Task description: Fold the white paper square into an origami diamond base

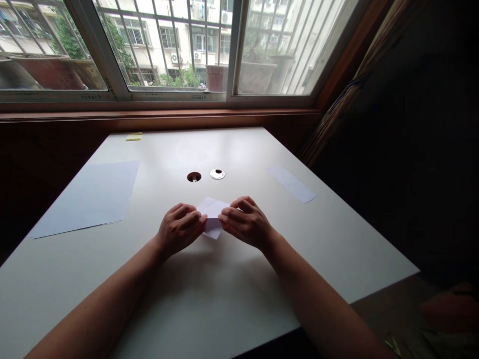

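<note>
A small folded piece of white paper (212,205) is held between my two hands, over the middle of the white table. My left hand (181,225) pinches its left side, with the fingers curled and the thumb pressed near the centre fold. From the other side my right hand (247,222) grips the paper in the same way, its fingertips close to those of the left. One pointed corner of the paper hangs below the fingers, and another part spreads out above them. The fingers hide both side edges of the paper.
White sheets (90,197) lie at the table's left. A creased paper strip (292,184) lies at the right, and a yellow pad (133,136) near the far edge. Beyond my hands are a round hole (193,177) and its cover (217,174) in the table (209,309). A barred window stands behind.
</note>
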`<state>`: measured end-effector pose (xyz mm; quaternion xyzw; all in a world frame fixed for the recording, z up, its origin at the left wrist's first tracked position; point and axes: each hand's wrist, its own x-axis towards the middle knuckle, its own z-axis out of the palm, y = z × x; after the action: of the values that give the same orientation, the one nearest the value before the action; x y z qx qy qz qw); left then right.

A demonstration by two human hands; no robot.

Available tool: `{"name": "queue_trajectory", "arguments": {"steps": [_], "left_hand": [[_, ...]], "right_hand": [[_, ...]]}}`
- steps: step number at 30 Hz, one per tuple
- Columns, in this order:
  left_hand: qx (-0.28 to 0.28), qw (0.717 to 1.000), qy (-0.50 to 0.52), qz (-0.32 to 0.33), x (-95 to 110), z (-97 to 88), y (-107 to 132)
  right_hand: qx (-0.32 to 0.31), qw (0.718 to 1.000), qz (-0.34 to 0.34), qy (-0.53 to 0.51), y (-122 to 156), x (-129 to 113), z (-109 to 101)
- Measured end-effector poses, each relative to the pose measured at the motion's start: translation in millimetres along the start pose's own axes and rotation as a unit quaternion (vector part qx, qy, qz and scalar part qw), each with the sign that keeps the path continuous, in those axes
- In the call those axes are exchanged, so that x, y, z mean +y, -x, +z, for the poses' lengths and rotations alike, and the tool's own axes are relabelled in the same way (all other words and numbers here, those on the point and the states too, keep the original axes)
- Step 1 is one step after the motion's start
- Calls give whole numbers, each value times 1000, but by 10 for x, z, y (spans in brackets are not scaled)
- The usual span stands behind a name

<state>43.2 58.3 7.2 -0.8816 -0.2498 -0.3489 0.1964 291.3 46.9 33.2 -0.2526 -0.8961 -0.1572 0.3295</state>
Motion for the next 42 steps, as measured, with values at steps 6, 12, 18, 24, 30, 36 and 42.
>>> {"name": "queue_trajectory", "arguments": {"steps": [6, 12, 18, 24, 30, 36, 42], "left_hand": [[9, 1000, -2, -1, -20, -6, 5], [28, 1000, -1, -12, -70, -34, 48], [51, 998, 9, -39, -104, -14, 109], [57, 997, 34, -38, -77, -16, 74], [53, 997, 35, -39, -47, -24, 23], [38, 999, 31, -12, 70, -38, -20], [59, 997, 51, -16, 89, -22, 6]], "right_hand": [[-3, 1000, 5, -5, 52, 37, -54], [14, 1000, 25, -9, 88, 83, -101], [40, 997, 66, -21, 126, 143, -53], [38, 996, 69, -42, 117, 100, 34], [38, 998, 51, -27, 96, 45, 63], [13, 1000, 25, -4, 45, -56, 54], [17, 1000, 9, -9, 15, -66, 16]]}}
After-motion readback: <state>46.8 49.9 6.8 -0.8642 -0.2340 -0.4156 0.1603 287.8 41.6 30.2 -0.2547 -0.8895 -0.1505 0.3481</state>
